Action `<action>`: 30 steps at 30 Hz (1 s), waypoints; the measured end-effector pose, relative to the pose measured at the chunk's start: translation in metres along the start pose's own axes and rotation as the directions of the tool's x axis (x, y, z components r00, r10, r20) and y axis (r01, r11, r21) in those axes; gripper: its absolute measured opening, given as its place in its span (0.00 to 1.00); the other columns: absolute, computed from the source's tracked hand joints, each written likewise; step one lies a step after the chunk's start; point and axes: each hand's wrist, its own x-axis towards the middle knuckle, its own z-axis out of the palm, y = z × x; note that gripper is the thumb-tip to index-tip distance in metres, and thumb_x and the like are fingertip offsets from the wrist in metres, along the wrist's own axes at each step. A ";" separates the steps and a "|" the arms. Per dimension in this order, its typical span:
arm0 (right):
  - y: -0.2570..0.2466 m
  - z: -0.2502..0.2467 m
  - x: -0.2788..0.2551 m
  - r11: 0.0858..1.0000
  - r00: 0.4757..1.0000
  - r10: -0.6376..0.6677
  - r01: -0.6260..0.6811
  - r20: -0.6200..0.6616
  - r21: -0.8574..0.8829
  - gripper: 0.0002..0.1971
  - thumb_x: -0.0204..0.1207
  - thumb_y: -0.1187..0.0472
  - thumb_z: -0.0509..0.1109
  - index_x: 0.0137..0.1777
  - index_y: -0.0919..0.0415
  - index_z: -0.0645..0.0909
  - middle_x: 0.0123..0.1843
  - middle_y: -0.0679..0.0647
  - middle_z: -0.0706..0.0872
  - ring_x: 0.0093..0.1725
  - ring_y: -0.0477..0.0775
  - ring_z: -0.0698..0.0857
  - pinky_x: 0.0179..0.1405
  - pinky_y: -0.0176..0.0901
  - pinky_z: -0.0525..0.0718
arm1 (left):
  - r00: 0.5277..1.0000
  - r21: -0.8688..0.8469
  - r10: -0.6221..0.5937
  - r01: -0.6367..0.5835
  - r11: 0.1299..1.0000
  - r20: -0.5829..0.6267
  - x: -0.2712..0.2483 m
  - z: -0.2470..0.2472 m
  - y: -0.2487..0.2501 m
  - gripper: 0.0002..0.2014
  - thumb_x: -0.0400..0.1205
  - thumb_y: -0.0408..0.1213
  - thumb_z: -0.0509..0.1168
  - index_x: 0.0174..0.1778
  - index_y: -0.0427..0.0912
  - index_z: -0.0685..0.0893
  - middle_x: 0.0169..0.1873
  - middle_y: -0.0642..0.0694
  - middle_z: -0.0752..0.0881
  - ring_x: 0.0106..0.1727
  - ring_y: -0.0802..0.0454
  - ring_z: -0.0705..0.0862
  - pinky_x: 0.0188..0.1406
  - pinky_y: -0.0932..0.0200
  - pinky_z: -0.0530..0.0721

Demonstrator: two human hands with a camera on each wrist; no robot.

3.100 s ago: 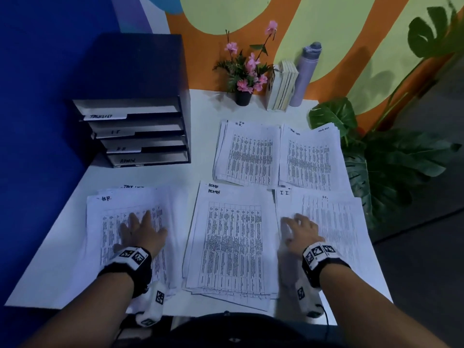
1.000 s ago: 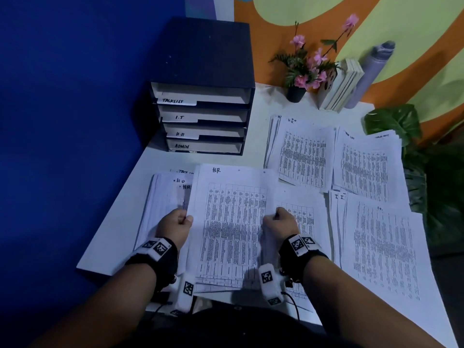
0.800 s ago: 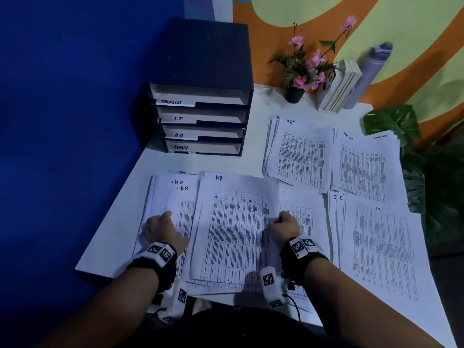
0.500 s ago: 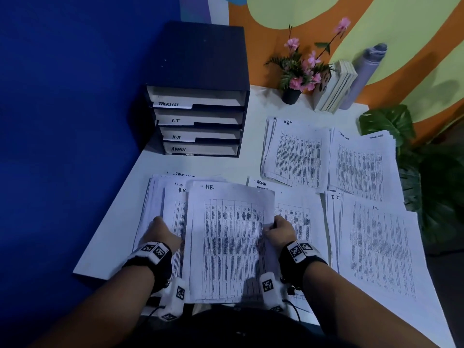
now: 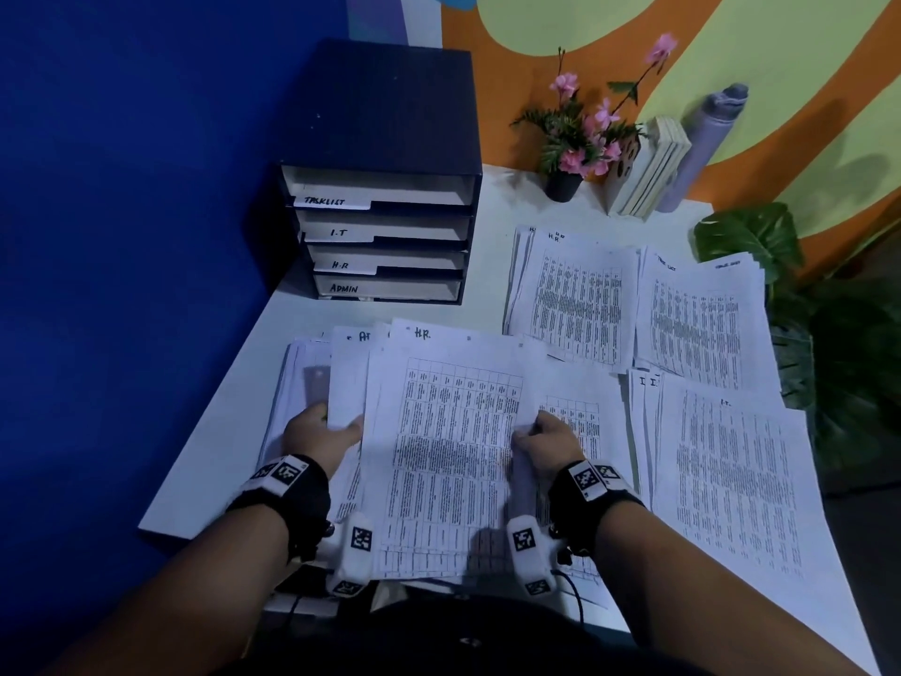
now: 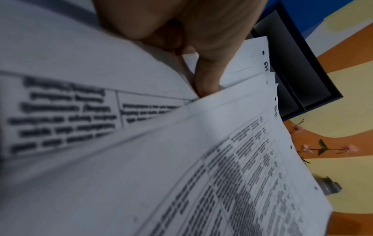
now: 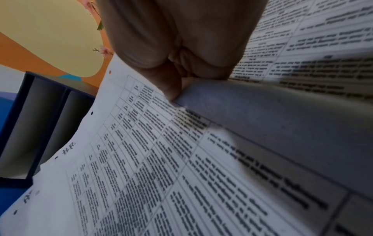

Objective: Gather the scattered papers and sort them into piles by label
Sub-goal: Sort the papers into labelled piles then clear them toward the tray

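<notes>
We hold the H.R. sheet [image 5: 448,446] by both side edges, lifted a little off the tabletop [image 5: 234,431]. Our right hand [image 5: 548,444] has its grip closed on the sheet's right edge: in the right wrist view the thumb [image 7: 171,89] presses on the printed face at the edge, with the fingers curled behind the paper. Our left hand [image 5: 319,434] has its grip closed on paper too; from the head view its fingers run under a narrower sheet [image 5: 348,378] marked with an "A" at the top, which sits just left of the H.R. sheet and partly under it. In the left wrist view one finger [image 6: 207,76] goes down into the gap between two sheets; we cannot tell whether this hand also catches the H.R. sheet's left edge.

Under and left of the left grip lies a loose pile [image 5: 297,383]. Just right of the right grip sits another pile [image 5: 580,417], and further right the I.T. pile [image 5: 731,480]. Beyond the right grip, two more piles lie side by side: an H.R. pile [image 5: 575,304] and a pile [image 5: 702,324] whose label we cannot read. Beyond the left grip stands the tray rack [image 5: 385,187], its slots labelled TASKLIST, I.T, H.R and ADMIN.
</notes>
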 end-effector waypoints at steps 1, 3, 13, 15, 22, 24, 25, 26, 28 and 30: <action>0.003 0.003 0.002 0.999 1.000 0.000 0.000 -0.001 0.047 0.05 0.65 0.61 0.72 0.34 0.57 0.78 0.37 0.61 0.85 0.39 0.60 0.85 0.45 0.70 0.88 | 1.000 -0.017 0.001 -0.001 1.000 -0.003 0.000 0.002 0.002 0.10 0.76 0.42 0.75 0.46 0.41 0.86 0.41 0.48 0.88 0.43 0.47 0.85 0.46 0.60 0.80; 0.013 0.005 0.012 0.996 1.000 -0.007 0.008 -0.017 0.084 0.02 0.62 0.59 0.69 0.33 0.57 0.79 0.33 0.65 0.83 0.34 0.63 0.85 0.38 0.73 0.88 | 1.000 0.023 0.006 -0.006 1.000 0.002 -0.002 0.004 0.009 0.10 0.82 0.46 0.67 0.46 0.42 0.84 0.41 0.48 0.86 0.45 0.46 0.83 0.46 0.60 0.76; 0.047 -0.011 0.063 0.987 0.996 -0.012 0.026 -0.086 0.161 0.09 0.57 0.54 0.67 0.30 0.51 0.68 0.32 0.58 0.70 0.34 0.54 0.73 0.31 0.54 0.78 | 1.000 0.128 0.008 -0.007 0.992 -0.007 0.006 0.005 0.018 0.20 0.87 0.46 0.55 0.42 0.31 0.78 0.31 0.40 0.77 0.37 0.45 0.75 0.31 0.58 0.68; 0.035 -0.010 0.058 0.983 0.998 -0.033 0.043 -0.060 0.178 0.11 0.58 0.54 0.67 0.31 0.51 0.65 0.33 0.58 0.69 0.33 0.54 0.72 0.31 0.54 0.77 | 0.998 0.078 0.049 -0.052 0.996 0.045 0.003 0.010 0.022 0.18 0.85 0.49 0.60 0.46 0.35 0.82 0.37 0.44 0.84 0.38 0.47 0.80 0.35 0.59 0.73; -0.038 -0.021 0.000 0.944 0.990 -0.138 0.141 -0.034 0.298 0.03 0.77 0.60 0.71 0.44 0.52 0.79 0.32 0.50 0.82 0.33 0.52 0.79 0.35 0.48 0.79 | 0.994 0.017 0.094 -0.093 0.996 -0.053 0.002 0.018 0.041 0.07 0.80 0.39 0.70 0.51 0.41 0.84 0.43 0.47 0.87 0.45 0.45 0.86 0.47 0.58 0.80; -0.040 -0.022 -0.006 0.943 0.977 -0.198 0.167 0.083 0.288 0.05 0.79 0.60 0.71 0.53 0.51 0.81 0.31 0.48 0.82 0.31 0.50 0.78 0.33 0.44 0.79 | 0.992 -0.004 0.060 -0.061 0.998 -0.112 0.007 0.018 0.042 0.09 0.80 0.41 0.70 0.50 0.40 0.84 0.43 0.45 0.87 0.45 0.44 0.86 0.48 0.55 0.82; -0.039 -0.021 -0.007 0.949 0.968 -0.221 0.185 0.119 0.256 0.07 0.79 0.61 0.70 0.55 0.51 0.80 0.30 0.47 0.80 0.29 0.49 0.77 0.31 0.43 0.79 | 0.991 -0.005 0.057 -0.058 0.998 -0.124 0.007 0.018 0.044 0.10 0.80 0.42 0.69 0.49 0.39 0.83 0.42 0.45 0.87 0.44 0.44 0.85 0.48 0.55 0.82; -0.038 -0.021 -0.008 0.953 0.966 -0.230 0.198 0.121 0.230 0.07 0.79 0.63 0.69 0.55 0.53 0.79 0.29 0.48 0.78 0.28 0.49 0.76 0.30 0.42 0.78 | 0.990 0.001 0.062 -0.063 0.998 -0.129 0.007 0.019 0.047 0.09 0.82 0.43 0.67 0.47 0.39 0.82 0.39 0.45 0.86 0.42 0.45 0.84 0.45 0.57 0.80; -0.037 -0.026 -0.002 0.966 0.982 -0.188 0.183 0.012 0.181 0.07 0.78 0.67 0.66 0.50 0.54 0.78 0.32 0.53 0.79 0.30 0.51 0.79 0.31 0.43 0.82 | 0.989 0.063 0.074 -0.066 0.996 -0.130 0.006 0.023 0.052 0.12 0.85 0.41 0.62 0.41 0.37 0.79 0.31 0.46 0.80 0.37 0.45 0.78 0.34 0.57 0.71; -0.034 -0.038 0.010 0.981 0.986 -0.129 0.142 -0.103 0.130 0.07 0.76 0.68 0.64 0.46 0.54 0.76 0.37 0.58 0.82 0.37 0.59 0.85 0.41 0.53 0.90 | 0.987 0.124 0.074 -0.056 0.991 -0.140 0.007 0.026 0.053 0.14 0.86 0.40 0.59 0.39 0.34 0.76 0.28 0.47 0.75 0.36 0.44 0.75 0.30 0.55 0.66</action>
